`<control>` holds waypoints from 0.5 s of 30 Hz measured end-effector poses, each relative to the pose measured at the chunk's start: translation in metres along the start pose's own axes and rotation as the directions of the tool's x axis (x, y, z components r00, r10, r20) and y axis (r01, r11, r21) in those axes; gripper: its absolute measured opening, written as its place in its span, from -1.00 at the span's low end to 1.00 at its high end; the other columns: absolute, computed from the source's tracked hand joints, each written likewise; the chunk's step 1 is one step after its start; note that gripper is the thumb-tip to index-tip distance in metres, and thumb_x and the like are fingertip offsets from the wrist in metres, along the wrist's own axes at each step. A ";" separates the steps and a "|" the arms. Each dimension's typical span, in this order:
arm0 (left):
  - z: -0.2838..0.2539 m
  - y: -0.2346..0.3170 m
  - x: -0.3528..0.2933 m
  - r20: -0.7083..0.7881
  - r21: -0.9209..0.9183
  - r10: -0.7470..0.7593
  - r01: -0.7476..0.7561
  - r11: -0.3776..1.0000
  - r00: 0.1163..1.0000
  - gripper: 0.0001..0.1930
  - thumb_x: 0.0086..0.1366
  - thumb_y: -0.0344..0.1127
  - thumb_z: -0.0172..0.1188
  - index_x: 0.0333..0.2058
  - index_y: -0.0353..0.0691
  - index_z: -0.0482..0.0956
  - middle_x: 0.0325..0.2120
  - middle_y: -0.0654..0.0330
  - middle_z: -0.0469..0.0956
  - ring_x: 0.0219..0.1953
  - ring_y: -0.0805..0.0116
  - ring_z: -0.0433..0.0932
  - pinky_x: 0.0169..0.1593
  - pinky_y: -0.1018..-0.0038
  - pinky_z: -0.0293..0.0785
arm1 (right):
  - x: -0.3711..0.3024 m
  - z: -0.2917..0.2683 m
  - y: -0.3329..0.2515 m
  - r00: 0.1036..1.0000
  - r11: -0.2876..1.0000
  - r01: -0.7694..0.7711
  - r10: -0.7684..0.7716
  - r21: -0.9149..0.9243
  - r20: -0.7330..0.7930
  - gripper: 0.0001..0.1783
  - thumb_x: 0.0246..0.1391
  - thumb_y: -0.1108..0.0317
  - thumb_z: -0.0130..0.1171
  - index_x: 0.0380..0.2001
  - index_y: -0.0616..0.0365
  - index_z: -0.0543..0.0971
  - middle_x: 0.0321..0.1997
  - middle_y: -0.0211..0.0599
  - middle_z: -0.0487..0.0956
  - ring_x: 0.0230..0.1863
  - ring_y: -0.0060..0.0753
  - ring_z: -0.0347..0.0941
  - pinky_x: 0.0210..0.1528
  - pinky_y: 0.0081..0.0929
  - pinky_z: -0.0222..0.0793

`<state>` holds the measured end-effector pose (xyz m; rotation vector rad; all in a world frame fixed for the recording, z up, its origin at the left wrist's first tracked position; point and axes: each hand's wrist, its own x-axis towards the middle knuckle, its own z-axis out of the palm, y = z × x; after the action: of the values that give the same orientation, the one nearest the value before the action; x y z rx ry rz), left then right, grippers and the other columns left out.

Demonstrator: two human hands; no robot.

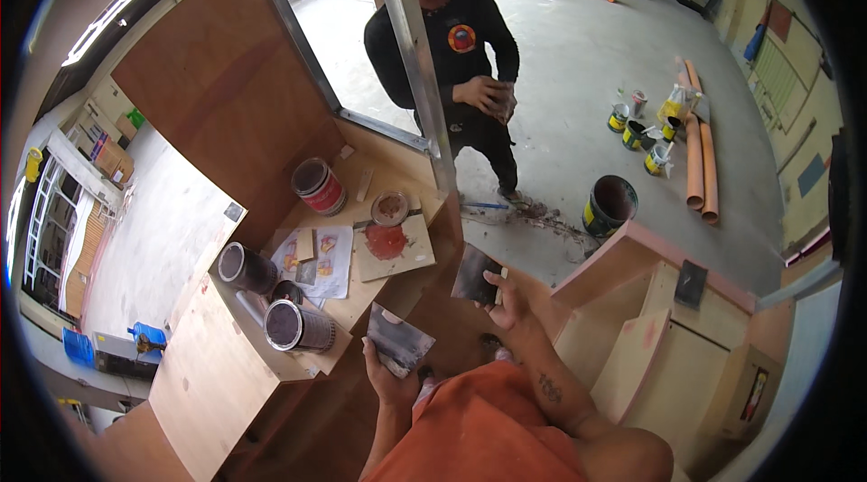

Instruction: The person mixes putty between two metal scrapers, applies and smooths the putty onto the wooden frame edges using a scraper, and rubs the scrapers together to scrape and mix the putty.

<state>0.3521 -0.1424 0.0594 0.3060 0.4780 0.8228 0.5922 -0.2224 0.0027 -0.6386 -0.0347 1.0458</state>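
Note:
My left hand (386,375) grips a dark, flat square spreader plate (400,335) with pale smears along its lower edge. My right hand (510,303), a little farther forward, pinches a second dark spreader plate (473,273), thumb across its face. The two plates are apart. Left of them, on a plywood counter, lies a pale board (412,258) with a red paste patch (386,242). A round tin lid (390,208) sits at the board's far edge. Several paint cans, including a red-labelled can (319,186) and a smeared can (298,327), stand around printed paper sheets (336,258).
A metal post (411,40) rises beyond the counter; behind it stands a person in black (465,49), hands together. A dark bucket (610,204) is on the floor. At right, a wooden cabinet (691,365) carries another dark plate (691,283). Orange pipes (703,162) lie farther off.

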 end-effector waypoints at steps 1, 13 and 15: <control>0.004 -0.008 0.004 -0.004 -0.006 0.006 -0.007 1.000 1.000 -0.50 0.44 0.12 -0.16 0.11 -0.12 0.38 -0.02 0.20 0.49 0.00 0.21 0.49 0.12 0.20 0.38 | 0.003 -0.005 -0.005 1.000 1.000 -0.019 0.019 -0.008 -0.021 -0.74 0.12 0.32 0.22 -0.12 0.07 0.47 -0.29 -0.35 0.60 -0.38 -0.40 0.57 -0.51 -0.43 0.46; 0.050 -0.043 0.019 -0.016 -0.094 -0.078 0.076 0.993 0.997 -0.61 0.44 -0.01 -0.09 0.01 -0.16 0.47 -0.07 0.21 0.56 -0.01 0.27 0.53 0.12 0.26 0.41 | 0.041 -0.009 -0.035 0.993 0.994 -0.113 0.112 0.013 0.048 -0.60 0.12 0.25 0.27 0.01 -0.04 0.44 -0.20 -0.47 0.60 -0.28 -0.43 0.57 -0.48 -0.42 0.40; 0.053 -0.044 0.020 0.025 -0.130 -0.115 0.117 0.985 0.993 -0.64 0.43 -0.02 -0.07 -0.04 -0.13 0.51 -0.14 0.23 0.61 -0.11 0.27 0.60 0.01 0.35 0.49 | 0.040 -0.008 -0.035 0.989 0.992 -0.121 0.119 0.027 0.084 -0.62 0.11 0.24 0.29 -0.02 -0.02 0.45 -0.20 -0.47 0.60 -0.29 -0.46 0.57 -0.46 -0.44 0.41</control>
<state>0.4183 -0.1599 0.0797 0.1617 0.4190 0.7338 0.6425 -0.2054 0.0034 -0.5740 -0.0516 1.1866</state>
